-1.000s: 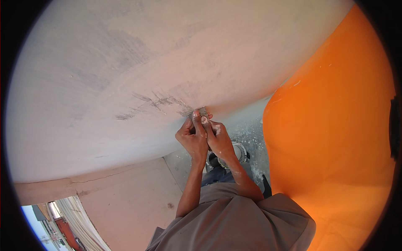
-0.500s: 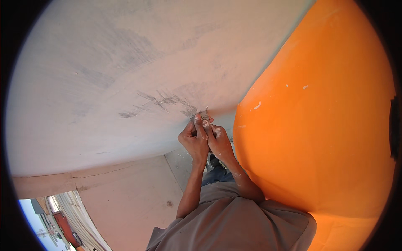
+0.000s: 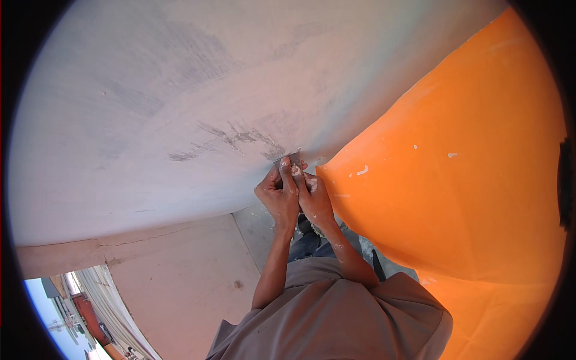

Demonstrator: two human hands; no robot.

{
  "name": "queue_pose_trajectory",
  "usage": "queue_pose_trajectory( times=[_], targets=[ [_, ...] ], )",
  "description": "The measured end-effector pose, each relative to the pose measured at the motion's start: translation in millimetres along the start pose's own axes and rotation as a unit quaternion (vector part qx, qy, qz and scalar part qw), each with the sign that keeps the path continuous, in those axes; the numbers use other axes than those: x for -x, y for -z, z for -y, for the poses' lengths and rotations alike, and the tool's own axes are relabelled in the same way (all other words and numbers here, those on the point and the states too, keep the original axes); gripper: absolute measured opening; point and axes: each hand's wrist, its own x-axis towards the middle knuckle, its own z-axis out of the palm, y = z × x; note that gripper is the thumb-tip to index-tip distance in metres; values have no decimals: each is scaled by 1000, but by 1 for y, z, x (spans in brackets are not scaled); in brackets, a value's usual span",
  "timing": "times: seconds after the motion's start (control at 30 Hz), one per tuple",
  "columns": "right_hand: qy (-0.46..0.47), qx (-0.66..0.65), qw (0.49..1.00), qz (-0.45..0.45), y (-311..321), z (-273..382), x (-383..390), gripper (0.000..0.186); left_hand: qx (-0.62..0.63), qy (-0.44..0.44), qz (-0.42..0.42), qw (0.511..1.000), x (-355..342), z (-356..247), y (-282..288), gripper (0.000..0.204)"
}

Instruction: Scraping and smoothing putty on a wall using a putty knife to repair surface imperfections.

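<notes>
Both hands meet at the wall, pinching a small flat grey scraper blade [image 3: 294, 159] between thumbs and fingers. Its straight upper edge lies at or very near the pale wall [image 3: 180, 120], just below dark scuffed streaks. My left hand [image 3: 279, 191] is closed, the thumb laid along the blade. Beside it, my right hand [image 3: 314, 198] is closed as well, with white smears on its thumb and knuckles. The fingers behind the blade are mostly hidden.
A large orange sheet [image 3: 444, 150] with white specks hangs close on my right. Below the pale wall is a pinkish surface [image 3: 180, 282] with a crack along its edge. An opening [image 3: 66, 312] at lower left shows outdoors. My shoes stand on a grey, spotted floor [image 3: 252, 225].
The orange sheet's edge has shifted, uncovering more wall at upper right and some floor beside my right arm. The blade's straight edge shows more plainly; my hands have barely moved.
</notes>
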Motion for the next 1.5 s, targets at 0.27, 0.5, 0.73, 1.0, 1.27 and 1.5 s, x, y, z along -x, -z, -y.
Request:
queue_pose_trajectory(
  times=[0.27,0.5,0.73,1.0,1.27,1.5],
  targets=[
    [-12,-3,1000,19,3,3,-1,50,-20,-4,-7,1000,0,-15,-3,28],
    [-24,-38,999,-2,-2,3,2,51,-26,-10,9,1000,-2,-10,0,35],
    [-15,-48,999,-6,-4,4,2,51,-14,-7,8,1000,-1,-17,-1,27],
    [-26,-52,998,-8,-6,10,11,52,-16,-28,11,999,4,-21,3,27],
    [-23,-39,999,-15,-5,8,7,51,-6,-3,10,1000,0,-20,1,28],
    [-5,-65,998,-19,-7,17,5,55,-5,-25,3,1000,0,-36,-2,28]
  ],
)
